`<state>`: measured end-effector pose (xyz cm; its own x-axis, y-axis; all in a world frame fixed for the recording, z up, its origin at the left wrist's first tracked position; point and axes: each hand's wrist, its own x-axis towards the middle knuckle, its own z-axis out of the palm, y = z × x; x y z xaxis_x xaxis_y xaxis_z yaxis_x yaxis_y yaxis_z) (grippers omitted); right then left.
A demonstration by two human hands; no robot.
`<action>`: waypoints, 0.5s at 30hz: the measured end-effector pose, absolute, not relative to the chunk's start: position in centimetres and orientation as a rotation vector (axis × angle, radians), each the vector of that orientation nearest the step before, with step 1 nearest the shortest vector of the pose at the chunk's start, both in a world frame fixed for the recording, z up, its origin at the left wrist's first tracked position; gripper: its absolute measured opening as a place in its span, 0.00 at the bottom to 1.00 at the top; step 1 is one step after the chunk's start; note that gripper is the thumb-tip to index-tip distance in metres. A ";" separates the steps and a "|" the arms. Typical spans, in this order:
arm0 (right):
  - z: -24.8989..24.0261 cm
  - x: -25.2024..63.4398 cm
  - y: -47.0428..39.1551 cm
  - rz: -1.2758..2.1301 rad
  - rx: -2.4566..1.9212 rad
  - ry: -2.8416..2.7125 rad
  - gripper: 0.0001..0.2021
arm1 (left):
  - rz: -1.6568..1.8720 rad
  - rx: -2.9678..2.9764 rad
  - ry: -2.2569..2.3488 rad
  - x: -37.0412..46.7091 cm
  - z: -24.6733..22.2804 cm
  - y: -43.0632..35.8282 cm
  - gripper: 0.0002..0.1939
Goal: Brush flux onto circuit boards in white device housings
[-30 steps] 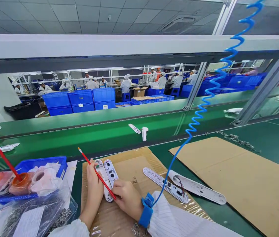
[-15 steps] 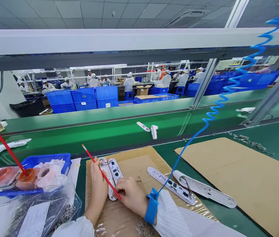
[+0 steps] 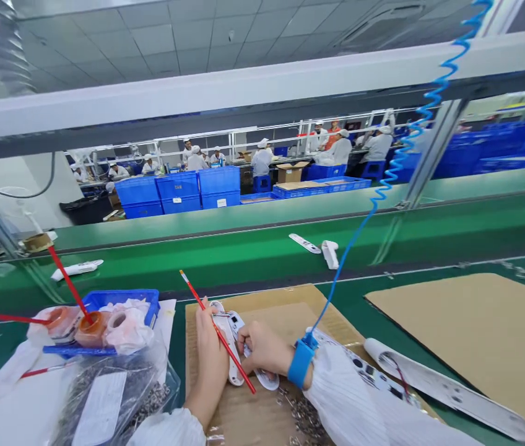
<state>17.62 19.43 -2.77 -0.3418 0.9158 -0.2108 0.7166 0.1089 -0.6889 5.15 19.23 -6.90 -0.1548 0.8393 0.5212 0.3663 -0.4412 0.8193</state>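
Note:
My left hand (image 3: 211, 347) is closed around the red brush (image 3: 218, 334), its bristle end pointing up and away. The same hand lies along the left side of a white shell (image 3: 234, 375). A white panel with dark parts (image 3: 235, 321) lies beside the shell on cardboard. My right hand (image 3: 262, 348) is over this panel with bent fingers, its fingertips pressed close together; anything between them is too small to make out. A blue strap (image 3: 303, 364) with a coiled cord circles my right wrist. Partly under my right sleeve is a second panel (image 3: 374, 375).
Small metal pieces (image 3: 306, 415) lie on the cardboard (image 3: 262, 427). At left are orange jars (image 3: 91, 328) with brushes, a blue tray (image 3: 158, 303) and a plastic bag of metal parts (image 3: 65, 396). A wired shell (image 3: 457, 390) lies right. Beyond, parts rest on a green belt (image 3: 244, 254); people sit farther back.
The view has shifted left, so things appear farther right. My right hand has left the brush's lower end and moved onto the panel, which is now angled away from the shell.

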 end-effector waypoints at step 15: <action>-1.8 19.5 21.3 1.542 -1.090 -1.780 0.16 | 1.894 1.518 1.349 4.4 -5.1 18.7 0.06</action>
<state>19.49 21.30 -1.78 -0.5272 0.8431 -0.1060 0.2252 0.0184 -0.9741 4.40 18.69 -5.07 -0.3564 0.7567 0.5481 0.2709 -0.4778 0.8357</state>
